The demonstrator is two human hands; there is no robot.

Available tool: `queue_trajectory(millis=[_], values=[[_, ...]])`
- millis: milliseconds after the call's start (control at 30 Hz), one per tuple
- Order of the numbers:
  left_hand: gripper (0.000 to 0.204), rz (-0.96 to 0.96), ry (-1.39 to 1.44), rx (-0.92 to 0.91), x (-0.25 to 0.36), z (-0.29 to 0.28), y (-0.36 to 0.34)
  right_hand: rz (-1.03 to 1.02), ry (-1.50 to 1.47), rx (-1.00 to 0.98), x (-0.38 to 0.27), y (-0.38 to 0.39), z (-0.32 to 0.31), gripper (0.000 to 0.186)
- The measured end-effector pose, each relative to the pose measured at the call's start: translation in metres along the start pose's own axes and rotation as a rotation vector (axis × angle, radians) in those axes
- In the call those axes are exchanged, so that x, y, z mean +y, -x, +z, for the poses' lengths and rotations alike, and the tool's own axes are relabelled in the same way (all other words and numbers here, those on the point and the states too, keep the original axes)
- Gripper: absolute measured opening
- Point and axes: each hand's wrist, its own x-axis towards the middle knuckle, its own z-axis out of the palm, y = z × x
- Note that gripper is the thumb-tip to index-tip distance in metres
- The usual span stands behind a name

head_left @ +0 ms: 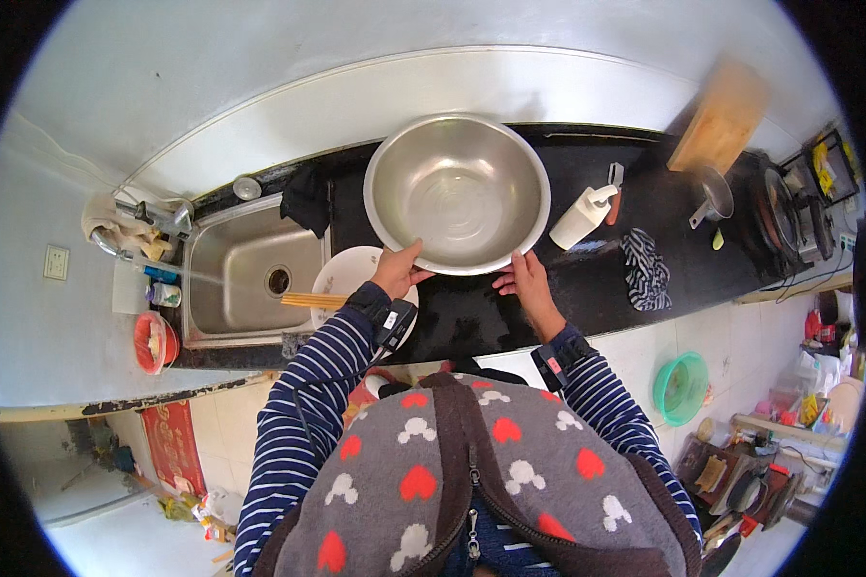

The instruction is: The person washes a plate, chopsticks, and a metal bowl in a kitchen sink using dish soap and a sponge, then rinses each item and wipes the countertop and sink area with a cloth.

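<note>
A wide steel basin [457, 178] with a shiny, rounded inside is at the front of me on the black counter [471, 313]. My left hand [399, 269] grips its near rim on the left, thumb on top. My right hand [524, 284] grips the near rim on the right, thumb at the lip and fingers partly underneath. Left of the basin a white plate [342, 269] carries wooden chopsticks [308, 300]; part of it is hidden by my left arm. A white pump bottle [579, 219] stands to the right of the basin.
Left: a steel sink [207, 288], faucet, black cloth [303, 200], red bucket [154, 344]. Right: a peeler-like tool [614, 197], striped cloth [645, 269], small pot [712, 197], wooden board [712, 115] against the wall, stove [779, 221]. Below right, a green basin [681, 387] on the floor.
</note>
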Motion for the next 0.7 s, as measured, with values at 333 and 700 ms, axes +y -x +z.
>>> queue_trajectory(millis=[333,700], values=[[0.041,0.074,0.000,-0.147,0.024,-0.077,0.084,0.028,-0.069,0.027,0.005,0.001,0.003,0.040],[0.043,-0.175,-0.066,0.166,-0.095,-0.201,0.159,0.202,0.024,-0.040,0.004,0.036,0.009,0.054]])
